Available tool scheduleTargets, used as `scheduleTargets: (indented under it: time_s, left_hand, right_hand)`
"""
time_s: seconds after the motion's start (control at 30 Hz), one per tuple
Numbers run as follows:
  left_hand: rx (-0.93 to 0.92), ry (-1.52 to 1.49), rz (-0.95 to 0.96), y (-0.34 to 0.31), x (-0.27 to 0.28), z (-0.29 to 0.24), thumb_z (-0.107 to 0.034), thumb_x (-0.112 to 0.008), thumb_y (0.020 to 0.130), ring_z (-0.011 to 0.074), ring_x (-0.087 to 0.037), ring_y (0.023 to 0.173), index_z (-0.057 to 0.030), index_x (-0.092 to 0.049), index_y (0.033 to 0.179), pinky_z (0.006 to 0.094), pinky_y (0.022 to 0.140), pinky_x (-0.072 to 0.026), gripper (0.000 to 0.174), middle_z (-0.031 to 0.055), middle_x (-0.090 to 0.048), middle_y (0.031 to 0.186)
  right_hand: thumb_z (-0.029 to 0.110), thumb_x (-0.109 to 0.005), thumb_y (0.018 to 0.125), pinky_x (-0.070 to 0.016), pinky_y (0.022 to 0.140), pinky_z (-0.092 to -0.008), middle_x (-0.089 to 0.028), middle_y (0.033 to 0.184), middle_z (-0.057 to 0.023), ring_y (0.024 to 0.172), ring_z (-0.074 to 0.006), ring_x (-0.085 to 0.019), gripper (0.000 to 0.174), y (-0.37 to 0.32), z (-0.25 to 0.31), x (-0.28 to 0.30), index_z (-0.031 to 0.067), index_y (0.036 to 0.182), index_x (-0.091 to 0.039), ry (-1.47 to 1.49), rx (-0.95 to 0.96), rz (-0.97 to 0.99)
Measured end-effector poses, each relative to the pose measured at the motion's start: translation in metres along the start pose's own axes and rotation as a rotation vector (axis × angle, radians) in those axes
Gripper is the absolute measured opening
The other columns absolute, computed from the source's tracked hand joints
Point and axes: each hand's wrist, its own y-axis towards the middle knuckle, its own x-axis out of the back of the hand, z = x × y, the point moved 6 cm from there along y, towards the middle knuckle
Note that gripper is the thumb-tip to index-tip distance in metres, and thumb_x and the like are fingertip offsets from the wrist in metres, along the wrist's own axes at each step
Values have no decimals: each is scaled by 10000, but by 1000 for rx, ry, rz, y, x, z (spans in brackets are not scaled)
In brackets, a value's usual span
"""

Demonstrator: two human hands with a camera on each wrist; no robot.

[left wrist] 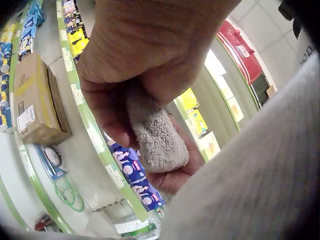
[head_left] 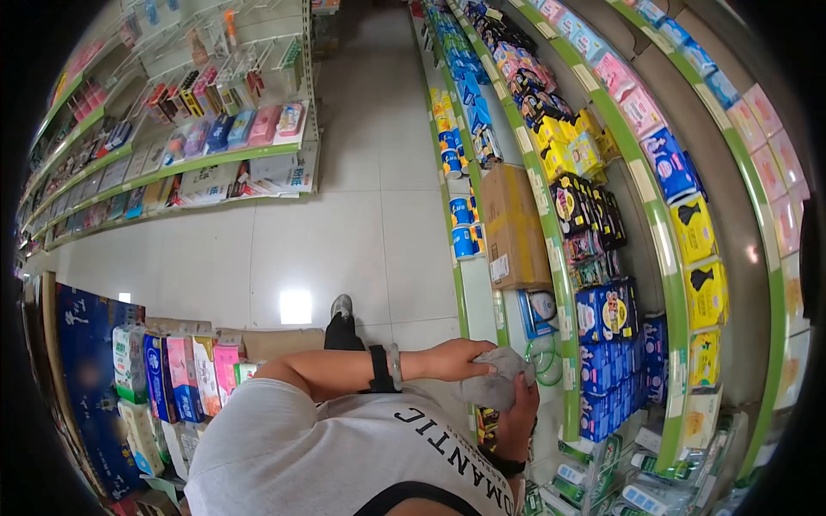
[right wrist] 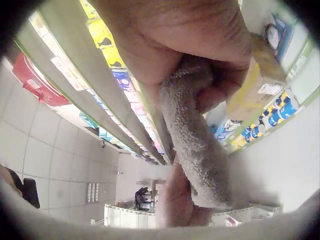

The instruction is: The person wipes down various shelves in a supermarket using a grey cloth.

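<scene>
A grey terry cloth (head_left: 495,383), folded into a bundle, is held between both hands in front of the shirt. My left hand (head_left: 462,359) grips it from the far side, fingers over its upper part. From the near side my right hand (head_left: 518,411) holds it, fingers curled at its edge. In the left wrist view the fuzzy end of the cloth (left wrist: 162,142) sticks out below the curled left fingers. The right wrist view shows the cloth (right wrist: 192,135) pinched at the top by the right hand (right wrist: 185,45) and hanging in a twisted length.
Shelves with green edges (head_left: 658,215) run along the right, stocked with packets. A taped cardboard box (head_left: 514,228) and a coil of green cord (head_left: 546,359) sit on the lower shelf. Another display rack (head_left: 206,163) stands ahead left, and tissue packs (head_left: 181,370) are at the near left.
</scene>
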Motion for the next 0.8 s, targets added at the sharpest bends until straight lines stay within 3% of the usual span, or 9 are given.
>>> scheduleTargets:
  time_s: [0.03,0.1,0.17,0.33,0.4,0.43,0.5,0.57,0.8]
  left_hand:
    - [30,18,21,1,17,0,-345,-619,998,349,-691,974,-24,-540,1355,413,844,-532,487,241,-694,1073]
    - [57,32,34,4,51,6,-333,-633,995,306,-694,989,-19,-546,1349,388,859,-534,481,219,-698,1080]
    - [-24,-231,72,6,83,14,-297,-678,980,209,-663,1017,-10,-564,1324,347,866,-528,463,148,-697,1112]
    - [28,-266,71,6,180,20,-261,-687,983,130,-610,991,-2,-599,1252,321,846,-515,384,82,-682,1094]
    - [30,-291,37,7,215,26,-259,-677,990,126,-607,966,-4,-611,1227,319,843,-513,354,73,-684,1068]
    - [40,-272,-50,8,236,29,-253,-660,1000,122,-604,952,-7,-616,1218,314,847,-510,331,72,-682,1040]
    - [52,-259,-137,9,270,33,-246,-644,1010,119,-601,937,-11,-621,1208,308,850,-507,309,70,-681,1013]
    - [65,-241,-232,10,301,36,-256,-608,1029,123,-608,923,-15,-624,1203,309,849,-505,297,82,-686,981]
    - [50,-307,-216,41,351,34,-274,-562,1054,137,-619,916,-4,-662,1120,323,853,-507,296,96,-695,978]
  right_hand:
    - [79,-560,1000,-521,956,-394,-625,1263,-162,1111,-248,-634,359,11,-7,-5,-45,1335,-516,1,5,-2]
    - [61,-527,1008,-515,963,-444,-623,1240,-219,1103,-319,-640,348,30,0,-38,-65,1331,-503,-650,441,170]
    - [52,-510,1011,-509,969,-454,-620,1231,-234,1111,-342,-633,331,56,-9,-60,-71,1318,-512,-628,440,157]
    - [47,-532,1009,-503,960,-450,-622,1196,-228,1110,-349,-621,334,103,-9,-150,-66,1323,-519,-425,266,169]
    - [217,-502,1059,-487,990,-364,-598,1270,-99,1172,-215,-591,350,116,-6,-196,38,1358,-533,-954,235,252]
    - [217,-502,1059,-487,990,-364,-598,1270,-99,1172,-215,-591,350,124,-12,-211,38,1358,-533,-955,234,249]
    - [222,-552,1035,-481,993,-375,-598,1284,-106,1180,-224,-592,400,146,-40,-216,53,1395,-503,-397,-43,-10]
    - [243,-547,1038,-473,1005,-389,-587,1309,-114,1204,-228,-579,435,162,-38,-230,51,1422,-475,-579,72,0]
    - [180,-587,993,-435,1058,-367,-507,1395,-92,1266,-203,-509,598,194,-28,-325,11,1517,-355,-390,-11,383]
